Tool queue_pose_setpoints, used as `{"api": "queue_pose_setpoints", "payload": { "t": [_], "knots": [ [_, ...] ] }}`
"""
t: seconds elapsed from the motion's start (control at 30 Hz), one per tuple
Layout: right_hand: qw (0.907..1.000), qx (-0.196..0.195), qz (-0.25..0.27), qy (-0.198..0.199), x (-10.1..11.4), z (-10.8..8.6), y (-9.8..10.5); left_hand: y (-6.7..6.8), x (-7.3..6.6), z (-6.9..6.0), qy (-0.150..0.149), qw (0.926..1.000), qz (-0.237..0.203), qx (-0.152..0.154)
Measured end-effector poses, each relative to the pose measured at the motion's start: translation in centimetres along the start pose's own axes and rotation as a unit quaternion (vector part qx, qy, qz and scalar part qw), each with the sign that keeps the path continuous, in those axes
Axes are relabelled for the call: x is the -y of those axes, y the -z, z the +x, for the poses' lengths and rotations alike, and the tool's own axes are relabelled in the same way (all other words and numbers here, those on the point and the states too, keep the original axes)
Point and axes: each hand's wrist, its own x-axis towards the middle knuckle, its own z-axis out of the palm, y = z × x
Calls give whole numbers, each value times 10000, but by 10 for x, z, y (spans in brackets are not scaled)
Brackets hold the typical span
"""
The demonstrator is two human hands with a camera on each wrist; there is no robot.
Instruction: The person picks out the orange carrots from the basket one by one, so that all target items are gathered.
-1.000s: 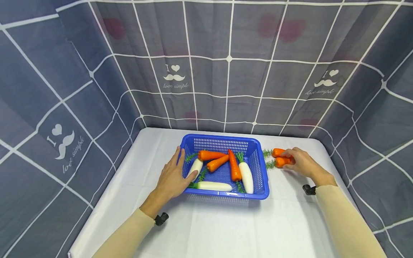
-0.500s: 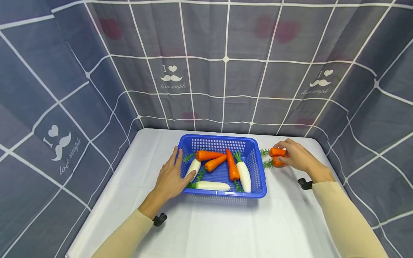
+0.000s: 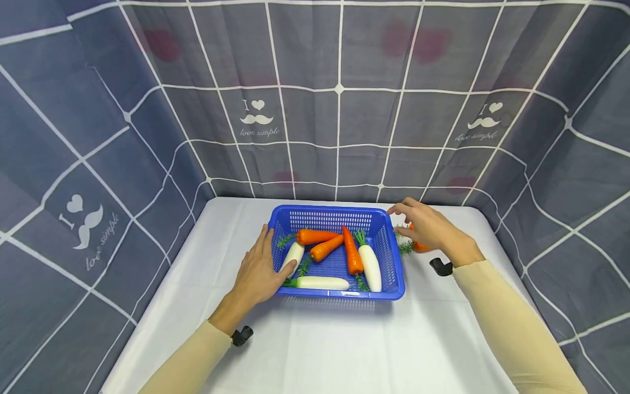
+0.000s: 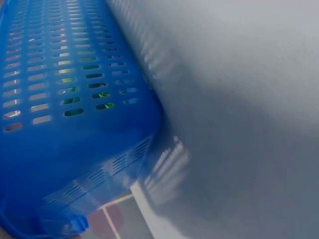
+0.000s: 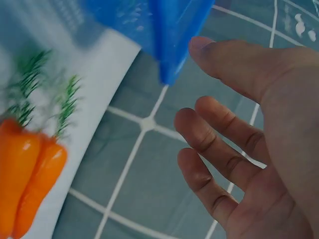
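Note:
A blue plastic basket [image 3: 315, 294] holds three orange carrots [image 3: 352, 254] with green tops and three white radishes [image 3: 370, 267]. My left hand [image 3: 253, 276] rests along the basket's left side, fingers straight and thumb over the rim. In the left wrist view only the basket's slotted outer wall [image 4: 75, 134] shows, not the hand. Just off the basket's far right corner, my right hand [image 3: 428, 225] holds nothing. Its fingers [image 5: 197, 129] are loosely bent and apart in the right wrist view. Below that hand, two carrots [image 5: 22, 169] lie side by side on the table, partly hidden in the head view.
White cloth covers the table [image 3: 315, 345]. Grey checked curtains [image 3: 315, 120] with white lines rise behind and on both sides. The table's far edge runs close behind the basket.
My right hand has left the two carrots and moved left and away from me, to the basket's far right corner. The carrots remain on the table. My left hand stays at the basket.

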Motion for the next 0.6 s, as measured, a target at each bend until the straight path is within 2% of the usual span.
{"api": "queue_pose_setpoints", "payload": {
  "t": [0.4,0.6],
  "knots": [
    [9987,116,92,497,41,39,-14,1,-1,0,-66,10000,19,-60],
    [9969,439,278,583,63,61,-29,-1,0,-1,-44,10000,37,-71]
  ]
}}
